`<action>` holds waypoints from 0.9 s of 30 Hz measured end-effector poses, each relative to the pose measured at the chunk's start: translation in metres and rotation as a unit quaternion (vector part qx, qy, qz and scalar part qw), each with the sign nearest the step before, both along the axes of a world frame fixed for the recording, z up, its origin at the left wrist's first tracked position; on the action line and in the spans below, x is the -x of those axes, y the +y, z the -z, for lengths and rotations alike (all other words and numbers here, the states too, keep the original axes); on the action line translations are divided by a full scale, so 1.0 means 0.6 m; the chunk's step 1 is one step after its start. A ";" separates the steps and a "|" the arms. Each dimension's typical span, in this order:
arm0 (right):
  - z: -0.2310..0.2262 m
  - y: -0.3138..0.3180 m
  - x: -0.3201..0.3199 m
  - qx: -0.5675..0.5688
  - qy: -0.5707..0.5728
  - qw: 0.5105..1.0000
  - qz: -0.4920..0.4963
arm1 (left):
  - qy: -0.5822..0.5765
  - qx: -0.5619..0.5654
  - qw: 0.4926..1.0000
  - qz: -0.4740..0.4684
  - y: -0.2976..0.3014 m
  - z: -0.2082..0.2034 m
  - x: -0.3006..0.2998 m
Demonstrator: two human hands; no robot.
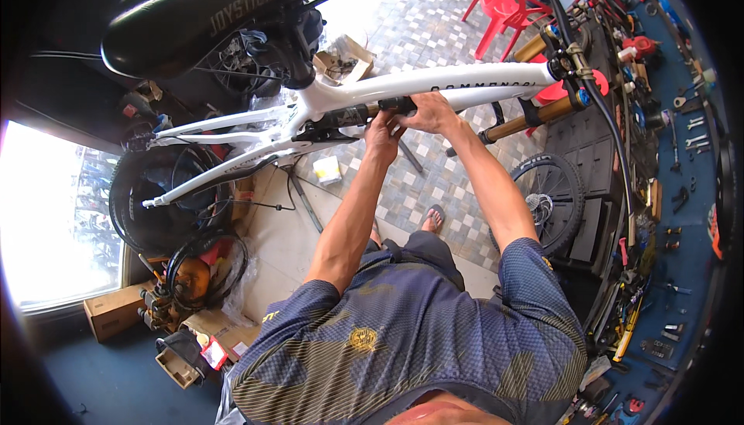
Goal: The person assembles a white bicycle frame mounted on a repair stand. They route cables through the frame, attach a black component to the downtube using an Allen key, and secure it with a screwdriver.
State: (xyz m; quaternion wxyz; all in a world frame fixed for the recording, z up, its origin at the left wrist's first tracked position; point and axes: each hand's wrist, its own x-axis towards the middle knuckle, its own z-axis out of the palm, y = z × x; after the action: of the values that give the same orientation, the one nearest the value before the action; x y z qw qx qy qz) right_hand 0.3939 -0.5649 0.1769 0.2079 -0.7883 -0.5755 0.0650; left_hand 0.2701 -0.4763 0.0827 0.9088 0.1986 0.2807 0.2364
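A white mountain bike frame [372, 86] hangs level ahead of me, its black saddle [263, 10] at upper left. Inside the frame lies the rear shock [346, 117], dark with a black front end. My left hand [381, 137] is closed at this shock from below, fingertips near its front part. Just right of it, my right hand [428, 113] is closed around the shock's front end, under the top tube. The two hands nearly touch, and some fingertips are hidden. A gold-legged suspension fork [535, 119] stands at the frame's right end.
Right of me, a wheel [546, 204] leans against black drawers [597, 231]. Tools hang on a blue board [686, 192]. A red plastic chair [508, 14] stands on the far tiled floor. Cardboard boxes [116, 313], another wheel [128, 200] and coiled tyres lie at left.
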 end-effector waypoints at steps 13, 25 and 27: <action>0.071 0.025 -0.051 -0.065 0.076 0.995 -0.029 | 0.044 -0.056 0.997 -0.010 -0.007 -0.024 -0.010; 0.025 0.022 -0.053 -0.056 0.328 0.938 -0.096 | -0.014 -0.037 0.999 -0.017 -0.004 -0.023 -0.005; 0.015 0.016 -0.054 -0.042 0.339 0.935 -0.093 | -0.008 -0.036 0.999 -0.027 -0.008 -0.034 -0.007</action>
State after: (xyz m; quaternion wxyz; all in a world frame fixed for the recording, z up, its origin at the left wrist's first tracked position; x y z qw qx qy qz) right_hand 0.4262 -0.5553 0.1680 0.4165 -0.6530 -0.5435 0.3235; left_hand 0.2744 -0.4812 0.1031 0.8966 0.2213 0.2697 0.2728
